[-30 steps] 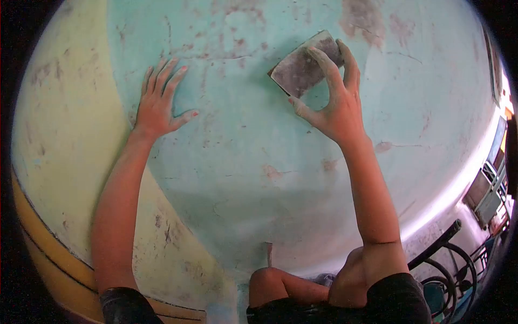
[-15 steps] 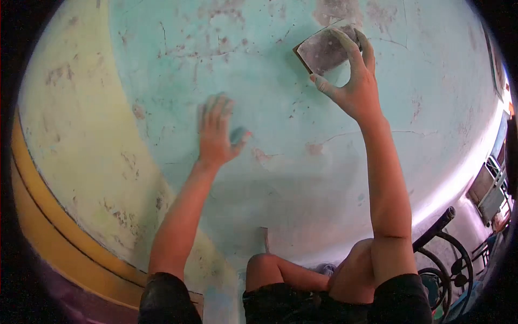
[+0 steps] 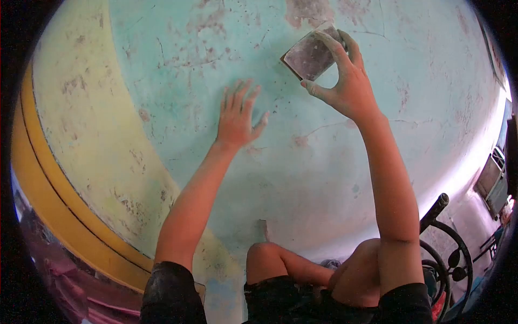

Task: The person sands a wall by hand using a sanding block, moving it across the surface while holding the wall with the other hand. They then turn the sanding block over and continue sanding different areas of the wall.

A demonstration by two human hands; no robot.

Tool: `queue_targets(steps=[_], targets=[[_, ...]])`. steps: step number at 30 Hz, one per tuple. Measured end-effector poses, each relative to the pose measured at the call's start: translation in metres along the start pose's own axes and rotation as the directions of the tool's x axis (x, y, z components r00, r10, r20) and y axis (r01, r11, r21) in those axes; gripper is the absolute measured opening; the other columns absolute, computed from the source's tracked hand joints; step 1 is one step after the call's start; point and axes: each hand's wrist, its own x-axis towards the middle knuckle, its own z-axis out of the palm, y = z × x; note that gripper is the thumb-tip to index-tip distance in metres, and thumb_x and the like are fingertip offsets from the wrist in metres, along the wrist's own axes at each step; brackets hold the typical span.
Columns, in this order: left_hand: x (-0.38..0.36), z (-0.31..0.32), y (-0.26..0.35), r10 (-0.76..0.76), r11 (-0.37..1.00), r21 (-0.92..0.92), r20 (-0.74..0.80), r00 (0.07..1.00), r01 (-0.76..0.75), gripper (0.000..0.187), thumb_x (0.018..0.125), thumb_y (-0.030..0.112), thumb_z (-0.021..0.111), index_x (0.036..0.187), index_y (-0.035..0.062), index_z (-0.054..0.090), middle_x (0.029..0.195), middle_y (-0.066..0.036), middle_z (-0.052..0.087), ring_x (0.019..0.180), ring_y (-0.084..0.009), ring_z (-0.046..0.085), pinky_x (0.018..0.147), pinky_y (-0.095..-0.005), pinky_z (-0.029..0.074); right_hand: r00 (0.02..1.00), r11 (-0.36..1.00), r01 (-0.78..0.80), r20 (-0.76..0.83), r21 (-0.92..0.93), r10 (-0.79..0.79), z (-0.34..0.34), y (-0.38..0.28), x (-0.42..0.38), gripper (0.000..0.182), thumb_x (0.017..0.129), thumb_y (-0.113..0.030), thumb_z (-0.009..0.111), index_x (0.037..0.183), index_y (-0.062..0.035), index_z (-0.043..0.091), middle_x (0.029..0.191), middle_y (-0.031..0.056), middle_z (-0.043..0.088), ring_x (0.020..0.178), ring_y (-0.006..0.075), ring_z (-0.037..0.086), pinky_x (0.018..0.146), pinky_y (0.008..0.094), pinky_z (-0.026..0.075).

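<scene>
My right hand (image 3: 345, 78) grips a sanding block (image 3: 310, 56), a squarish dark grey-brown pad with a thin wooden-looking edge, thumb at its lower edge and fingers over its upper right side. The block lies against the worn turquoise wall (image 3: 189, 113), tilted, just below a scraped brownish patch. Lower and to the left, my left hand (image 3: 236, 121) is spread, fingers pointing up, palm toward the wall and nothing in it. Whether that palm presses on the wall is hard to tell. Pale dust coats the fingertips of both hands.
A yellow-green painted band (image 3: 86, 119) and an orange-yellow trim (image 3: 51, 189) run down the left side. At lower right stands a black metal frame (image 3: 442, 232) with curled bars. My bent knees (image 3: 267, 259) are close to the wall's lower part. Cracks and scuffs mark the paint.
My left hand has shifted right and slightly up across the wall. The right hand and sanding block sit a little further left in view, while the whole view has also turned slightly.
</scene>
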Motion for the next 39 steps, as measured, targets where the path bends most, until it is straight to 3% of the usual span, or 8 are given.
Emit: queue_targets(steps=[5,7,11,24,29,39], targets=[[0.014,0.017,-0.031,0.005,0.988,0.157,-0.039,0.999,0.002,0.068,0.092,0.039,0.063,0.148,0.0096,0.040,0.154,-0.017,0.037,0.141,-0.0409,0.034,0.116,-0.0625,0.023,0.990,0.992,0.120,0.080,-0.046,-0.116,0.004,0.001,-0.027,0.089,0.069,-0.031,0.086,0.146,-0.0290,0.042,0.153,0.0222,0.030,0.136,0.0453,0.039,0.110,0.0513,0.042],[0.012,0.025,-0.029,-0.005,0.958,0.287,0.009,1.000,0.002,0.071,0.093,0.045,0.060,0.150,0.0100,0.039,0.156,-0.015,0.036,0.143,-0.0400,0.033,0.115,-0.0630,0.022,0.950,0.977,0.162,0.289,-0.138,-0.117,0.002,0.000,-0.044,0.091,0.068,-0.030,0.087,0.147,-0.0295,0.041,0.152,0.0216,0.031,0.137,0.0440,0.039,0.112,0.0528,0.040],[0.011,0.029,-0.029,-0.004,0.963,0.271,-0.004,1.000,0.005,0.072,0.093,0.049,0.058,0.151,0.0103,0.039,0.157,-0.014,0.035,0.143,-0.0398,0.032,0.116,-0.0629,0.022,0.920,0.980,0.142,0.383,-0.143,-0.077,-0.004,0.013,-0.061,0.090,0.069,-0.034,0.087,0.146,-0.0309,0.041,0.153,0.0195,0.030,0.139,0.0409,0.037,0.115,0.0533,0.035],[0.007,0.033,-0.031,0.000,0.953,0.304,-0.032,0.999,0.010,0.070,0.096,0.054,0.054,0.150,0.0113,0.042,0.157,-0.014,0.037,0.143,-0.0393,0.034,0.115,-0.0611,0.023,0.911,0.975,0.216,0.371,-0.059,-0.179,0.012,0.040,-0.078,0.084,0.070,-0.035,0.086,0.144,-0.0271,0.046,0.154,0.0187,0.029,0.137,0.0406,0.039,0.113,0.0517,0.039],[0.007,0.033,-0.032,0.011,0.946,0.324,-0.035,0.999,0.001,0.069,0.096,0.052,0.055,0.150,0.0120,0.042,0.157,-0.014,0.038,0.142,-0.0386,0.035,0.115,-0.0601,0.024,0.937,0.972,0.219,0.296,-0.082,-0.186,0.014,0.041,-0.077,0.086,0.067,-0.029,0.088,0.143,-0.0316,0.048,0.155,0.0139,0.032,0.139,0.0377,0.039,0.111,0.0505,0.043],[0.008,0.036,-0.031,0.021,0.946,0.325,-0.070,0.997,0.003,0.070,0.093,0.052,0.059,0.149,0.0128,0.043,0.155,-0.013,0.040,0.142,-0.0381,0.036,0.115,-0.0595,0.024,0.939,0.961,0.242,0.282,-0.132,-0.198,0.013,0.044,-0.078,0.087,0.067,-0.030,0.088,0.143,-0.0340,0.047,0.156,0.0125,0.032,0.137,0.0367,0.042,0.112,0.0488,0.043]])
